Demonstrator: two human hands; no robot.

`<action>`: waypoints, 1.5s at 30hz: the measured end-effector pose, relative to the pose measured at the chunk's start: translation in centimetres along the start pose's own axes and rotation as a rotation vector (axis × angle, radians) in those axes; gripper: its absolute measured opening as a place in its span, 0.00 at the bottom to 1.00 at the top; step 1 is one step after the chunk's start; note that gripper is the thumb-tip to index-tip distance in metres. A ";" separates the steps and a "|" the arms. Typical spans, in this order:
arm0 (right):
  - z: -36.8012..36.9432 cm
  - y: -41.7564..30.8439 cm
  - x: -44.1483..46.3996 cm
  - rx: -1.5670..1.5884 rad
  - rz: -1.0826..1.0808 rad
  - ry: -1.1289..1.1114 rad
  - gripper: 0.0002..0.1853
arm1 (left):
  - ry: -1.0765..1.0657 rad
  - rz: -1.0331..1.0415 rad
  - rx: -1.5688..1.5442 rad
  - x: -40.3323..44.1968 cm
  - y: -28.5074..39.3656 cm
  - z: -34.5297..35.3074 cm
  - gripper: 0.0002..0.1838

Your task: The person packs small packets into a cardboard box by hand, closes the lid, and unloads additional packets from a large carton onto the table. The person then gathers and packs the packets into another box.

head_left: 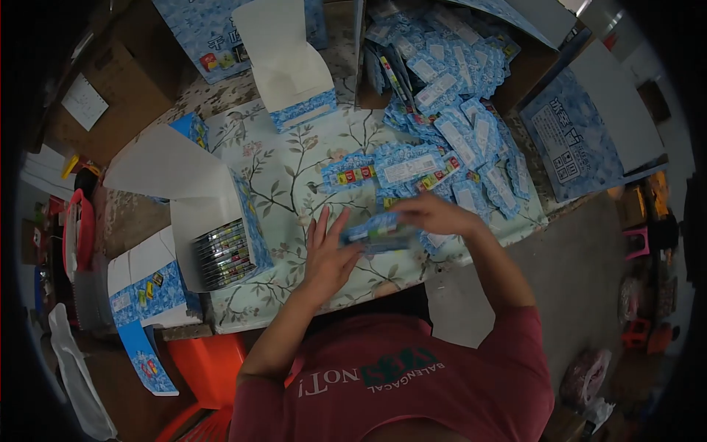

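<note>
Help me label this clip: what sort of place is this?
Probably a small packing workshop: blue packets spill from a large carton onto the table, an open box holds a row of packets, and another open box stands nearby.

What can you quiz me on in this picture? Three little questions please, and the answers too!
1. True or false: the tablecloth has branches and flowers on it.
2. Which is nearer the box with packets lined up inside? A) left hand B) right hand
3. Fill the gap: the big heap of blue packets spills out of an open ____.

Key: 1 true; 2 A; 3 box.
</note>
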State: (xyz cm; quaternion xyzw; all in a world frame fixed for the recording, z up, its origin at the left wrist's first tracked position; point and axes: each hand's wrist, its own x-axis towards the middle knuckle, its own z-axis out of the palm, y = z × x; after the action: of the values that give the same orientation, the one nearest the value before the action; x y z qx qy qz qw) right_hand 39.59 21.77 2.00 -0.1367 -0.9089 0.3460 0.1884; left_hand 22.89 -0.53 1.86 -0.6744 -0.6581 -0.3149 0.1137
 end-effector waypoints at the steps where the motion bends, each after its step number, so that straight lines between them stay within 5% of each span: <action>1: 0.4 -0.8 0.4 0.061 0.029 -0.120 0.13 | 0.002 0.001 -0.009 0.0 -0.3 0.9 0.07; 3: 0.3 0.0 1.0 0.126 0.059 -0.237 0.14 | -0.128 -0.154 -0.395 -0.9 -1.1 3.2 0.07; 5: -0.5 4.1 3.9 -0.993 -0.111 0.482 0.15 | -0.121 -0.185 -0.378 -1.3 -1.0 3.6 0.07; 9: -2.5 4.7 5.7 -0.885 -0.159 0.350 0.16 | 0.109 -0.416 -0.248 -3.1 -1.2 2.8 0.07; 11: -1.9 -2.4 4.6 -0.271 0.346 0.036 0.15 | 0.156 -0.514 -0.209 -3.5 -1.9 2.2 0.08; 16: 8.0 -6.1 0.4 -0.137 0.247 -0.114 0.16 | 0.235 -0.732 -0.399 -2.9 -2.0 3.9 0.18; 18: 8.7 -5.2 0.4 0.147 -0.140 -0.191 0.19 | 0.201 -0.547 -0.211 -3.4 -2.2 4.8 0.26; 19: 6.9 -4.8 1.3 0.226 0.119 -0.200 0.23 | 0.114 -0.589 -0.231 -3.0 -1.6 4.1 0.28; 21: 3.9 -2.6 3.8 -0.376 0.259 0.074 0.24 | 0.090 -0.601 -0.261 -2.8 -2.0 3.8 0.28; 23: 2.8 -0.3 4.6 -0.857 0.360 0.086 0.19 | 0.076 -0.603 -0.298 -2.6 -2.4 3.5 0.28; 27: 2.7 1.9 6.9 -0.832 0.329 -0.086 0.16 | -0.142 -0.510 -0.346 -3.1 -4.0 0.2 0.24; 31: 3.1 -0.4 7.5 -0.605 0.312 0.231 0.11 | -0.283 -0.313 -0.479 -4.2 -4.2 -1.1 0.18; 33: 4.7 -2.4 6.9 -0.460 -0.089 0.060 0.11 | -0.140 -0.177 -0.227 -3.1 -3.5 -1.6 0.17; 34: 5.5 -3.2 7.0 -0.461 -0.092 0.063 0.11 | 0.003 -0.041 0.013 -2.7 -3.2 -1.7 0.16; 36: 6.5 -4.4 7.2 0.091 -0.164 -0.467 0.08 | 0.012 -0.071 0.019 -2.4 -3.6 -1.3 0.15; 37: 5.7 -4.1 8.7 0.184 -0.039 -0.538 0.12 | 0.014 -0.106 0.024 -2.4 -3.7 -1.0 0.15; 38: 5.0 -2.6 10.1 0.184 -0.037 -0.542 0.12 | 0.014 -0.109 0.021 -2.7 -4.0 -0.5 0.15; 40: 3.7 1.4 12.3 -0.187 -0.065 -0.205 0.21 | -0.164 -0.354 -0.382 -3.2 -5.1 0.5 0.15; 41: 3.4 3.5 12.4 -0.186 -0.075 -0.206 0.21 | -0.159 -0.358 -0.374 -3.2 -5.3 0.5 0.15; 43: 3.2 5.8 12.6 -0.557 0.023 -0.359 0.37 | -0.236 -0.384 -0.465 -3.2 -5.7 0.0 0.15; 45: 3.8 4.4 12.6 -0.659 0.102 -0.364 0.39 | -0.223 -0.328 -0.423 -3.9 -5.9 -0.6 0.15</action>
State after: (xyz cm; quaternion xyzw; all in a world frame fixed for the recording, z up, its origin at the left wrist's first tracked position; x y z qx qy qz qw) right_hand 27.24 27.53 -0.45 -0.1712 -0.9821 0.0627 -0.0476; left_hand 17.34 -3.45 -1.46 -0.5984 -0.6863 -0.3832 -0.1550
